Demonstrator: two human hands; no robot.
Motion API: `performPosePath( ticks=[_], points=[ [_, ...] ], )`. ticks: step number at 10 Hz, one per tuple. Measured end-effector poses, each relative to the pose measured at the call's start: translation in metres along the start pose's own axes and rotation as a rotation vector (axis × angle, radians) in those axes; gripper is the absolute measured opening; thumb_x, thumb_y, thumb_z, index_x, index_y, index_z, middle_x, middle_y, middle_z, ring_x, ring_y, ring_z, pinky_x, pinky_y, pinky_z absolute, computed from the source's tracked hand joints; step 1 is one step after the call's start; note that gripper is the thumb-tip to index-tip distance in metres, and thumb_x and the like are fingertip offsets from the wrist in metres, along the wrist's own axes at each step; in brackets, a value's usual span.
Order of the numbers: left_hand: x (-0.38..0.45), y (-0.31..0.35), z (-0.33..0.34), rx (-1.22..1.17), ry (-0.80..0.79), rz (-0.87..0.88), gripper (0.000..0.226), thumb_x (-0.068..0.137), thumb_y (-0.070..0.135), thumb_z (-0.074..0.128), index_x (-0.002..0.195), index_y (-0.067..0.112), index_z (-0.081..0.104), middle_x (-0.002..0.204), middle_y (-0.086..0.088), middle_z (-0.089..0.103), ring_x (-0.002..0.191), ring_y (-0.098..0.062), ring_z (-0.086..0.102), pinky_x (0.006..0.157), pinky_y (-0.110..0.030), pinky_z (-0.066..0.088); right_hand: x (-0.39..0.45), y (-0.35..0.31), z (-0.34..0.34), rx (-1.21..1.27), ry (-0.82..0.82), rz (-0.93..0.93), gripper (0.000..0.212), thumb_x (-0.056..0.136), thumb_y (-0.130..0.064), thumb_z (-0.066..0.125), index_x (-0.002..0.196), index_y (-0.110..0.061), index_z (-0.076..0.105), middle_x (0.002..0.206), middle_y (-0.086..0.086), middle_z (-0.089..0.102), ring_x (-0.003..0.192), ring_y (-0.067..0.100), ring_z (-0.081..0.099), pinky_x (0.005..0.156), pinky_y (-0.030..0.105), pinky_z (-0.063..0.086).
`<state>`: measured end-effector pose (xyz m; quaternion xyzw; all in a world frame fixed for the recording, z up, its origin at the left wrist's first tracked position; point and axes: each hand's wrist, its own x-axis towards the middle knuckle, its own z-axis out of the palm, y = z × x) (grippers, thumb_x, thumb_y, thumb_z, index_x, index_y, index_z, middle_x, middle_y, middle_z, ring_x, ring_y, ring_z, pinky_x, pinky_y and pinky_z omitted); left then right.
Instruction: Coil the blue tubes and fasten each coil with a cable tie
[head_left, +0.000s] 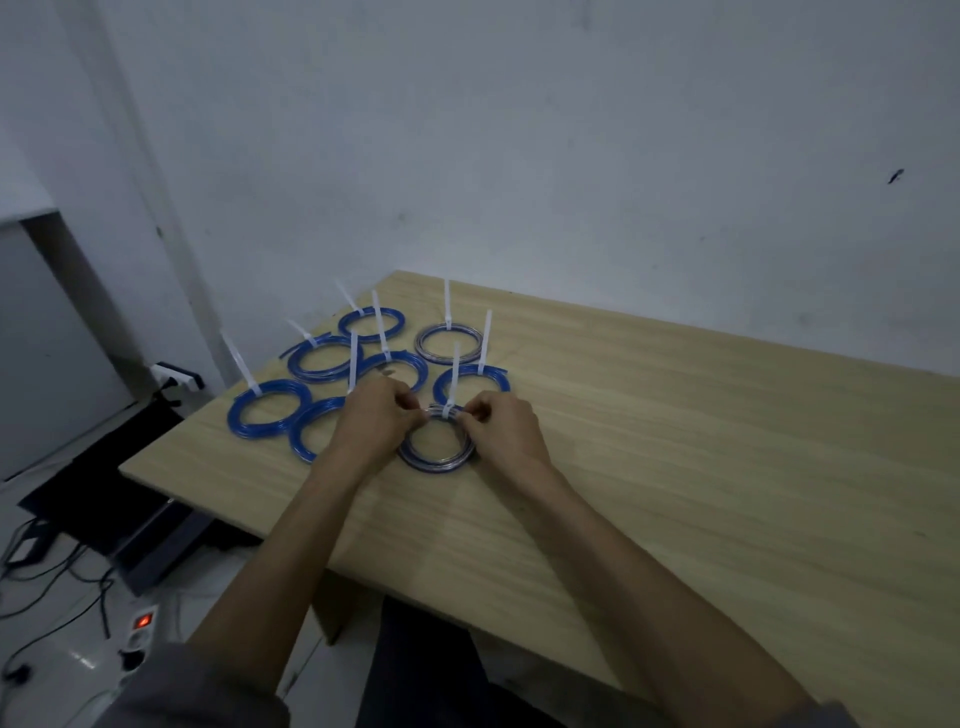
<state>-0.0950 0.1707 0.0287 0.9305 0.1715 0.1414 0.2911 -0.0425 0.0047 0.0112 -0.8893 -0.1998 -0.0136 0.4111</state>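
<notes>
A coil of blue tube (436, 457) lies flat on the wooden table (675, 441) between my hands. A white cable tie (453, 387) sits on its far side, its tail pointing up. My left hand (376, 415) grips the coil just left of the tie. My right hand (501, 423) pinches the coil just right of the tie. Several other blue coils, each with a white tie, lie behind and to the left, among them one at the far left (267, 410) and one paler coil (449, 343) at the back.
The table's left edge runs close to the coils, with a white wall (571, 156) behind. On the floor at the left are a dark case (93, 488), loose cables and a power strip (143, 623) with a lit red switch.
</notes>
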Motion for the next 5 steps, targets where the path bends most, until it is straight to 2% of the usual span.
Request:
performPosePath(
  ticks=[1, 2, 4, 5],
  points=[
    [0.001, 0.002, -0.002, 0.037, -0.02, 0.011, 0.008, 0.084, 0.023, 0.08, 0.079, 0.018, 0.075, 0.082, 0.005, 0.068, 0.077, -0.006, 0.059, 0.07, -0.024, 0.041, -0.003, 0.001, -0.002, -0.008, -0.01, 0.007, 0.014, 0.093, -0.029, 0.068, 0.098, -0.019, 0.077, 0.091, -0.003, 0.073, 0.084, 0.011, 0.066, 0.079, 0.033, 0.057],
    [-0.001, 0.005, -0.004, 0.105, 0.001, 0.018, 0.012, 0.084, 0.023, 0.079, 0.078, 0.013, 0.076, 0.077, 0.001, 0.069, 0.068, -0.007, 0.058, 0.069, -0.029, 0.045, -0.005, 0.002, -0.004, -0.033, -0.04, 0.0, 0.013, 0.094, -0.023, 0.067, 0.1, -0.018, 0.077, 0.093, -0.002, 0.074, 0.085, 0.012, 0.066, 0.081, 0.034, 0.057],
    [0.002, 0.013, -0.007, 0.088, 0.024, 0.064, 0.012, 0.086, 0.026, 0.077, 0.079, 0.016, 0.075, 0.083, 0.002, 0.071, 0.079, -0.013, 0.064, 0.07, -0.031, 0.047, -0.007, -0.001, -0.008, -0.03, -0.053, -0.007, 0.015, 0.095, -0.023, 0.064, 0.1, -0.017, 0.077, 0.096, -0.001, 0.075, 0.087, 0.012, 0.065, 0.081, 0.034, 0.055],
    [0.003, 0.022, -0.003, 0.051, -0.033, 0.126, 0.018, 0.09, 0.035, 0.073, 0.082, 0.018, 0.075, 0.083, 0.005, 0.072, 0.08, -0.011, 0.065, 0.071, -0.034, 0.052, -0.01, 0.001, -0.018, -0.047, -0.041, 0.019, 0.018, 0.096, -0.026, 0.062, 0.101, -0.017, 0.077, 0.097, 0.0, 0.074, 0.088, 0.014, 0.066, 0.082, 0.035, 0.055]
  ],
)
